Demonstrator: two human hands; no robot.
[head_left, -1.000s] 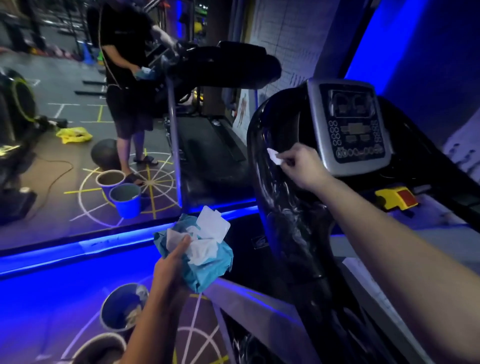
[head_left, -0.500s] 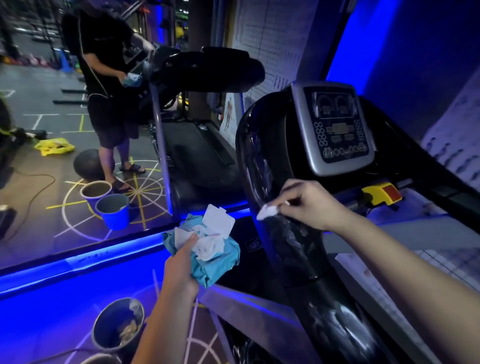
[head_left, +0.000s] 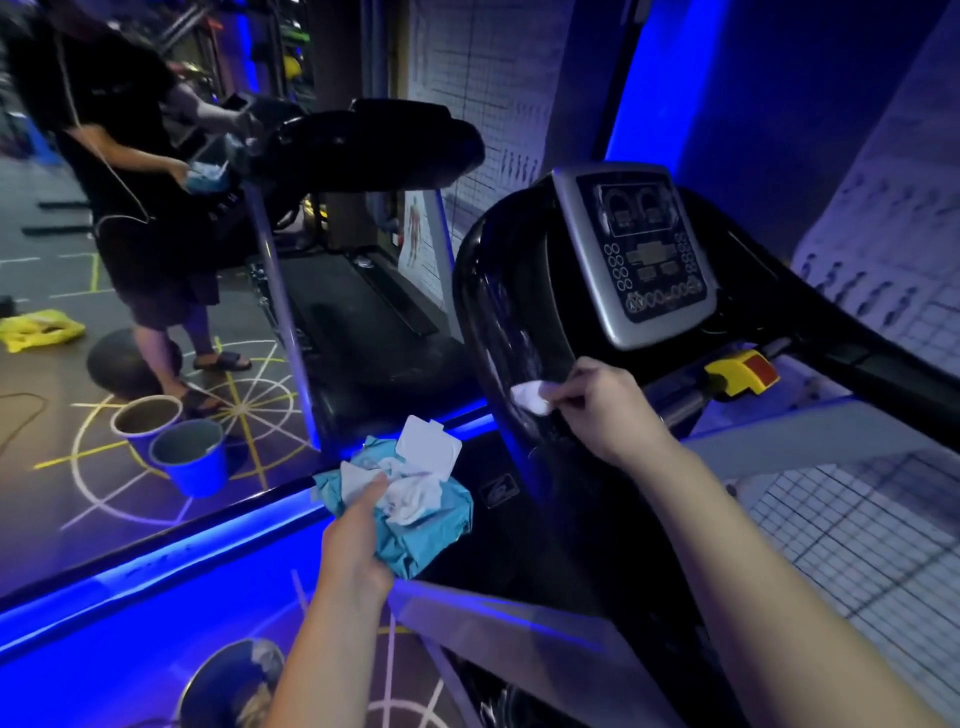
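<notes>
Wet wipe (head_left: 527, 397): over the last second it has travelled down the glossy black housing (head_left: 498, 291). It started level with the lower left corner of the console panel (head_left: 639, 260) and now sits at 7 o'clock of that panel, clear below its edge. My right hand (head_left: 602, 410) pinches it between thumb and curled fingertips, the wad pressed against the housing's inner curve.

Reading: one downward stroke on this flank is about finished. Judging by the streaks, the strip at 12 o'clock of the wipe is wetted; the part at 6 o'clock, toward the deck, is not yet.

Wipe condition: small, white, crumpled to a ball, only its left end showing beyond my fingers. It looks damp, and there is a smeary sheen on the housing above it.

Left hand (head_left: 353, 545): gripping the teal wipe pack (head_left: 415, 525) from below, thumb across its top. It is at 8 o'clock of the right hand, apart from the machine, position little changed. Pack lid (head_left: 428, 449) stands flipped open, with a loose sheet bunched out of the slot.

Yellow-and-red safety key (head_left: 740, 371): at 3 o'clock of the right hand, untouched.
</notes>
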